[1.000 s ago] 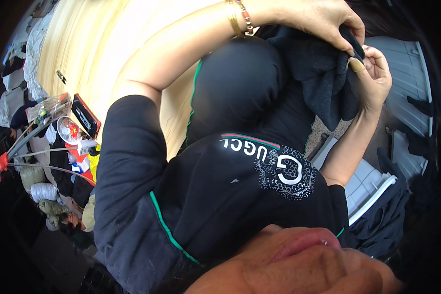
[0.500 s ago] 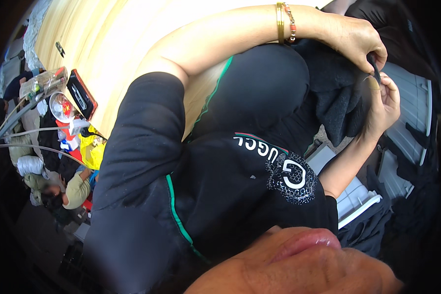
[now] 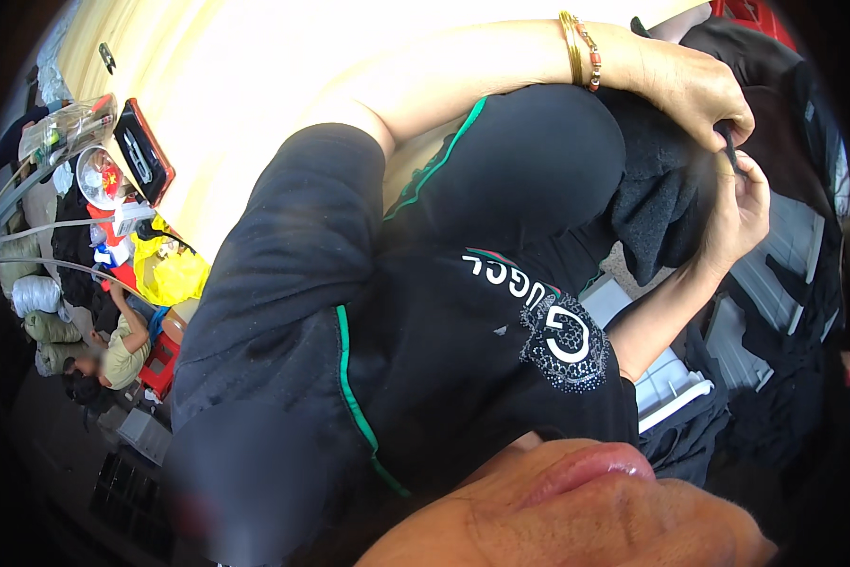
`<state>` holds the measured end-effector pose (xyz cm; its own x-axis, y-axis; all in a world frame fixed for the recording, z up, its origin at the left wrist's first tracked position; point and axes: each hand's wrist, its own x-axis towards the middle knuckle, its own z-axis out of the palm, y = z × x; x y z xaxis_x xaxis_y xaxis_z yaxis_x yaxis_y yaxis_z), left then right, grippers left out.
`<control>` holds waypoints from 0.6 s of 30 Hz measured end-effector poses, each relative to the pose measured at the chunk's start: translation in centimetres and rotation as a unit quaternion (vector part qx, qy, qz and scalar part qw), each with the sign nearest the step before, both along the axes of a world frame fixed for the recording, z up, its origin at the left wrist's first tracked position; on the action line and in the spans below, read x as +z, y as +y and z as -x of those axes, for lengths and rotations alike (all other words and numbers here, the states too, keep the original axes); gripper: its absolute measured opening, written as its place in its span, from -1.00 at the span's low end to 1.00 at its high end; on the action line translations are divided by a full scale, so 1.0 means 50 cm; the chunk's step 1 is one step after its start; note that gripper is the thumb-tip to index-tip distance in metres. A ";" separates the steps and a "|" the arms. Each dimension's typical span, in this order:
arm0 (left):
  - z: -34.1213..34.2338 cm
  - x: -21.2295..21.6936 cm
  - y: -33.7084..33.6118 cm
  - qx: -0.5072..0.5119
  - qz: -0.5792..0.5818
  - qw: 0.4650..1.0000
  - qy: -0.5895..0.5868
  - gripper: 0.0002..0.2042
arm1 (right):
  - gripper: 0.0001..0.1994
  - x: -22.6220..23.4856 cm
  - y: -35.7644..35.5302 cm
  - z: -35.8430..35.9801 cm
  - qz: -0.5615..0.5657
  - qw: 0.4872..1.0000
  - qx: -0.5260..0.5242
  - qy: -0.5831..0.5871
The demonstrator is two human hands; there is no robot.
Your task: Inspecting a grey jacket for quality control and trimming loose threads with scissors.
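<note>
Both my hands are at the upper right, close together over a piece of black fuzzy cloth (image 3: 666, 208). My left hand (image 3: 699, 93), with gold bangles and a beaded bracelet (image 3: 593, 61) at the wrist, pinches a folded edge of the cloth between thumb and fingers. Just below it, my right hand (image 3: 745, 203) has its thumb and fingertips closed on the same edge. The rest of the cloth hangs down beside my black-clad knee (image 3: 548, 156). Whether something small sits between the fingertips is hidden.
A light wooden table (image 3: 208, 104) spreads at the upper left, with small dark snips (image 3: 107, 59) and a red-edged dark case (image 3: 144, 151). Left of it are a clear cup (image 3: 94, 177) and a yellow bag (image 3: 174, 269). Another person (image 3: 127, 350) is farther left. Grey plastic crates (image 3: 669, 389) lie at right.
My hands keep their pinch on the cloth's edge, nearly in the same place. The view has shifted slightly, and a red crate now shows at the top right.
</note>
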<state>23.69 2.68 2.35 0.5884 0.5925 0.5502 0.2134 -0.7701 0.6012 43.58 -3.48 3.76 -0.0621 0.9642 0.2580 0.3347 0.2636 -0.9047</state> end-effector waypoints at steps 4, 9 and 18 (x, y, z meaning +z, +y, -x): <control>-0.001 0.000 -0.005 0.033 -0.043 0.997 -0.048 -0.85 | -0.80 0.008 -0.001 0.010 0.002 1.000 -0.006 0.023; -0.009 -0.018 0.009 0.017 -0.092 0.995 -0.044 -0.85 | -0.75 0.002 -0.010 0.006 0.013 0.999 -0.011 0.052; 0.071 0.025 -0.003 -0.089 0.148 0.985 0.019 -0.78 | -0.70 0.039 -0.088 -0.060 0.097 0.985 0.065 -0.125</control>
